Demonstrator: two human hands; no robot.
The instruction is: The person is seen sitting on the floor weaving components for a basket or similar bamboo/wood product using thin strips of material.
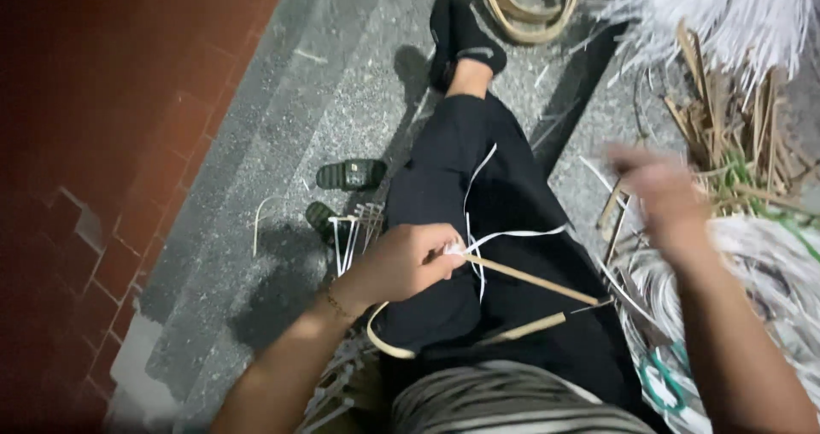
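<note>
1. Over your lap, your left hand (406, 263) pinches shut on a white strip (512, 234) and a thin cane stick (534, 280); only a few turns look wrapped.
2. At right, your right hand (662, 196) is blurred; I cannot tell its fingers.
3. Many loose strips (760, 272) lie unused at right.

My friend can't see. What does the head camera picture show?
A seated person's left hand pinches white strips against a thin cane stick over a black-trousered lap. The blurred right hand is raised near piled white strips.
</note>
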